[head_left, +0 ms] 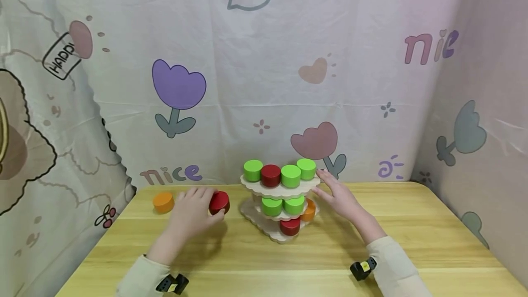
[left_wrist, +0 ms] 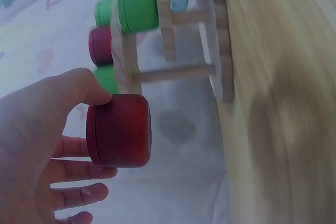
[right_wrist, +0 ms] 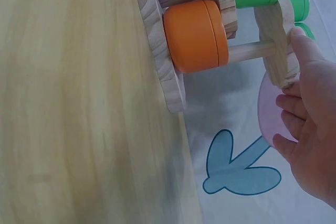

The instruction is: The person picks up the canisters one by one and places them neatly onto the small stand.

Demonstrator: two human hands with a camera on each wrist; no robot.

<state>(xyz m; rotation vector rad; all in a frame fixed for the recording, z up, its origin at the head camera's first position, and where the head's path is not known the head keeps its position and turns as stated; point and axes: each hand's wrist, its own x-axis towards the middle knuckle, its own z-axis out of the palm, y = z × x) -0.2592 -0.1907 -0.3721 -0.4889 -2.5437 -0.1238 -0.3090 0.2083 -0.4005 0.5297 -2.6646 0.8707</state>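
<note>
In my left hand (head_left: pixel 191 210) a red round block (head_left: pixel 219 202) is pinched between thumb and fingers, raised above the table to the left of a wooden tiered stand (head_left: pixel 270 230). My right hand (head_left: pixel 340 198) holds the right edge of the stand's top tier, with thumb and fingertips at the scalloped rim. On the top tier sit several green blocks (head_left: pixel 290 176) and a red block (head_left: pixel 271 176). Two green blocks (head_left: pixel 272 206) show on the middle tier. Lower down are a red block (head_left: pixel 290 227) and an orange block (right_wrist: pixel 194 36).
A loose orange block (head_left: pixel 163 202) lies on the wooden table (head_left: pixel 255 274), left of my left hand. Behind the table and at both sides hangs a printed cloth (head_left: pixel 255 58). The stand is close to the table's back edge.
</note>
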